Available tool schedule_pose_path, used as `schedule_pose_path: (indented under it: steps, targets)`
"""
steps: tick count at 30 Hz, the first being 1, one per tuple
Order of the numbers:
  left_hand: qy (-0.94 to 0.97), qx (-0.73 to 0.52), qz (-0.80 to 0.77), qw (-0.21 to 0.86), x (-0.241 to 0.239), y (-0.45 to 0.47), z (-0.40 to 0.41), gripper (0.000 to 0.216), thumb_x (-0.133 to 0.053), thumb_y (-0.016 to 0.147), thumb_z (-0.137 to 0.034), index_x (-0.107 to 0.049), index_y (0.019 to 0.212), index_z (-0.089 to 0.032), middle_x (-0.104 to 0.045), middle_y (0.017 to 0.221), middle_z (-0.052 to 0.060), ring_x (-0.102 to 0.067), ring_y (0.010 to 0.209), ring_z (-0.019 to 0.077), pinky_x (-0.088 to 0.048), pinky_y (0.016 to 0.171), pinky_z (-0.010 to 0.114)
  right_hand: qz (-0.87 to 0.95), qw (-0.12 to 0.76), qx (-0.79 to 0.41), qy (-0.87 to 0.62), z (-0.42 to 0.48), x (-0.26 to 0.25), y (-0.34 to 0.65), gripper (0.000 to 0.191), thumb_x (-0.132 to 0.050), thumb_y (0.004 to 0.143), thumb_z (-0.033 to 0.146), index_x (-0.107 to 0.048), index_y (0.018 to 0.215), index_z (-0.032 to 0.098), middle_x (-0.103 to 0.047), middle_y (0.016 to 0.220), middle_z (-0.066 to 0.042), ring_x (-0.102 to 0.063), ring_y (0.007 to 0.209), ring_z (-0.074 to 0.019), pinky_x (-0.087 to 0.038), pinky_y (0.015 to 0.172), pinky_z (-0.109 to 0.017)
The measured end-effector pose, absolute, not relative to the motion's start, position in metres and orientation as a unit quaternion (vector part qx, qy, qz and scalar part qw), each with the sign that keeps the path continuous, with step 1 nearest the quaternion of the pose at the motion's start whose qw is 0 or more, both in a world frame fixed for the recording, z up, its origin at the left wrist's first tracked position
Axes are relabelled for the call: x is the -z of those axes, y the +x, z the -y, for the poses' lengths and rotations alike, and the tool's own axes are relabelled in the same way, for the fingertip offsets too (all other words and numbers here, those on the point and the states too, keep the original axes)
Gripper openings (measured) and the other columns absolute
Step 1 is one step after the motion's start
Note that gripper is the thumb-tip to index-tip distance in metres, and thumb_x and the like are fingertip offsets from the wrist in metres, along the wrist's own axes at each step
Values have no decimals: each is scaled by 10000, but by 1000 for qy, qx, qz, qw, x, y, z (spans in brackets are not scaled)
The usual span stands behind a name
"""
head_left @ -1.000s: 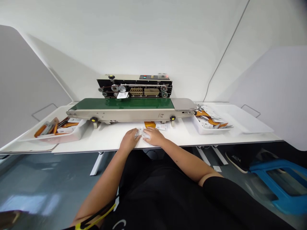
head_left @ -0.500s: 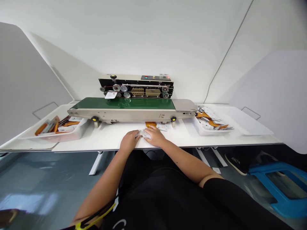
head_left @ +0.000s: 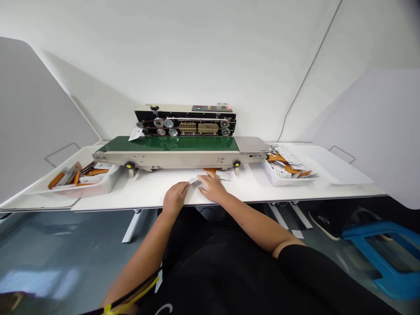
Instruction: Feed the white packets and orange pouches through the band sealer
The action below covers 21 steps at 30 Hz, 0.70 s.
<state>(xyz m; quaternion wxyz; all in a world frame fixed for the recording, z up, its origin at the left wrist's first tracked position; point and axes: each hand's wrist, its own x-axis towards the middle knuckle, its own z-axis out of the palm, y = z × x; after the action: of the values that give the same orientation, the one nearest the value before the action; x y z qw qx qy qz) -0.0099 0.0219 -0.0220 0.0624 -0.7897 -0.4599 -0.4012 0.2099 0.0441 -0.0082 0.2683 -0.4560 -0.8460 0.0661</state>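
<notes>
A small whitish printed packet (head_left: 193, 180) is between my hands at the front of the white table. My left hand (head_left: 175, 197) pinches its left end with closed fingers. My right hand (head_left: 211, 187) is closed on its right end, covering part of it. Just beyond my right hand lie an orange packet (head_left: 211, 169) and a white printed packet (head_left: 224, 175), partly under the conveyor frame. Behind them stands a band sealing machine (head_left: 185, 120) with a green conveyor belt (head_left: 183, 143). Another white packet (head_left: 135, 134) leans at the sealer's left end, above the belt.
On the left, a white bin (head_left: 106, 183) holds orange and silver packets. A second bin (head_left: 288, 181) with white and orange packets sits right of the conveyor, beside a white tray (head_left: 341, 168). A blue stool (head_left: 387, 262) and a dark shoe (head_left: 324, 221) are at lower right.
The white packet at the sealer has moved left and tilted. My left hand has shifted slightly left, and the packet between my hands shows at a different angle. My right hand is nearly still.
</notes>
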Motion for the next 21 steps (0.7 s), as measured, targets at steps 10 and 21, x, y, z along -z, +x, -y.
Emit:
schedule_pose_path:
  steps: [10,21]
  targets:
    - [-768,437,464,56,24,-13,-26,304,-465,1037,-262,-703,1215,-198,-707,1088,124,-660,1013,276,-538,933,415,849,317,25,-423,-34,5,208,405,-623,961,401,-643,1321,216,-670,1339,-104,-397,1403,-343,-181,1176,-558]
    - [-697,521,493,-3,9,-21,-20,164,-537,1004,-276,-685,1007,-206,-642,935,72,-615,891,235,-512,828,362,812,346,-43,-468,-35,-17,191,390,-689,911,447,-682,1238,234,-663,1345,-107,-396,1383,-351,-262,1100,-550]
